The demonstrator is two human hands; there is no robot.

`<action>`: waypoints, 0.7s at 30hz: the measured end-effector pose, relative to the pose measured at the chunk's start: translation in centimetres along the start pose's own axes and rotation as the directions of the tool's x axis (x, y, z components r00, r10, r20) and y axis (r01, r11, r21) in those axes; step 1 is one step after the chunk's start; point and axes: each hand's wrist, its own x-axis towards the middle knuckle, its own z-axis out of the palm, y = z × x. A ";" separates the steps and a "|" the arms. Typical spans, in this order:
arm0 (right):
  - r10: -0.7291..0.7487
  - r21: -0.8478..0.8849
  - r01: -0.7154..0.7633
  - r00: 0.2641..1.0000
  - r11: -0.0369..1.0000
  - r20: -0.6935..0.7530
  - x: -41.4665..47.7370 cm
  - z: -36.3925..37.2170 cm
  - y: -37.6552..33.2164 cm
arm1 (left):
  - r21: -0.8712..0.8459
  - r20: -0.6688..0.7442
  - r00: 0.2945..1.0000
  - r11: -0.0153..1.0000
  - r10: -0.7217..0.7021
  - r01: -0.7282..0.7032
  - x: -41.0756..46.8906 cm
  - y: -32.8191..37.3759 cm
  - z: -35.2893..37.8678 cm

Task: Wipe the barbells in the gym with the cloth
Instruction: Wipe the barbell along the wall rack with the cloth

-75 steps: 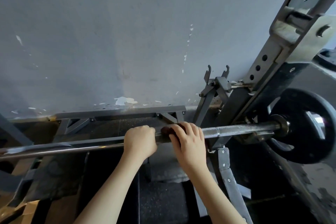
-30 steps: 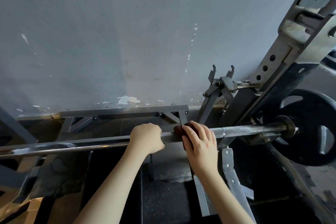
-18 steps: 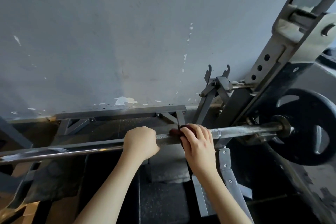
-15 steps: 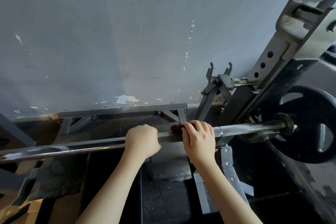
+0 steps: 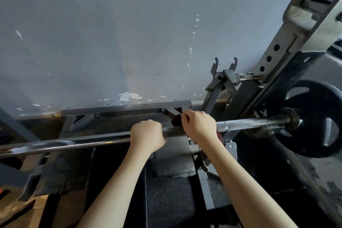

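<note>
My right grip was curled over the top of the barbell, its fingers wrapped round a dark red cloth and holding it against the bar. A bunch of the cloth stuck out past the fingertips, and another scrap showed under the wrist. My left grip was closed in a fist round the bare bar just to the left. A short stretch of steel lay between the two, and they did not touch. Both forearms reached up from the bottom of the view.

The barbell ran across the whole view, rising slightly toward the right. Right of the cloth the bar was rough and dull grey, and left of my left grip it was smooth and shiny. At its right end it carried a black weight plate behind a collar. The bar crossed in front of a slanting rack post with a row of holes in it. A pair of small hooks stood beside that post.

Behind the bar a low steel frame lay along the foot of a grey wall with chipped paint. Below my arms was a dark speckled floor mat. Brown cardboard lay at the lower left, too blurred to make out further.
</note>
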 end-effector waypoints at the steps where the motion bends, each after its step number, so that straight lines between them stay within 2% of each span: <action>1: 0.047 -0.005 -0.047 0.997 0.999 0.060 0.6 0.0 -0.1 | 0.002 -0.007 1.000 1.000 -0.002 0.002 -0.1 0.0 0.0; 3: 0.084 0.059 -0.087 0.995 0.994 0.048 -0.1 -0.1 0.1 | 0.002 -0.017 1.000 1.000 0.000 0.000 -0.2 0.0 0.1; 5: -0.034 0.163 0.062 0.986 0.985 -0.166 -2.9 0.4 0.5 | -0.004 -0.021 1.000 1.000 0.001 -0.001 -0.2 0.1 0.1; 6: -0.066 0.187 0.110 0.972 0.976 -0.224 -4.1 0.6 0.8 | -0.002 -0.019 1.000 1.000 0.001 -0.001 -0.2 0.1 0.0; 8: -0.077 0.149 0.113 0.971 0.982 -0.226 -3.8 0.7 1.1 | 0.006 -0.018 1.000 1.000 0.004 -0.004 0.0 0.1 0.1; 9: -0.047 0.119 0.071 0.980 0.990 -0.192 -2.8 0.7 1.0 | 0.008 -0.010 1.000 1.000 0.004 -0.004 -0.1 0.1 0.1; 12: 0.038 0.057 -0.042 0.997 0.997 0.065 -0.6 0.2 -0.2 | 0.018 0.002 1.000 1.000 0.002 -0.002 -0.1 0.1 0.1; 14: 0.012 0.059 -0.024 0.981 0.998 0.196 0.3 0.2 -0.3 | 0.026 0.001 1.000 1.000 0.002 -0.002 0.0 0.0 0.0; 16: -0.070 0.067 0.056 0.970 0.996 0.232 -0.1 0.2 0.3 | 0.028 0.018 1.000 1.000 0.009 -0.010 -0.1 0.0 -0.1; 19: -0.257 0.071 0.258 0.966 0.963 -0.025 -2.5 1.6 1.6 | 0.035 0.011 1.000 0.999 0.007 -0.007 -0.1 0.0 -0.1; 21: -0.269 0.022 0.280 0.939 0.960 -0.216 -3.7 2.6 1.8 | 0.040 -0.003 1.000 0.999 -0.006 0.006 0.0 -0.1 0.0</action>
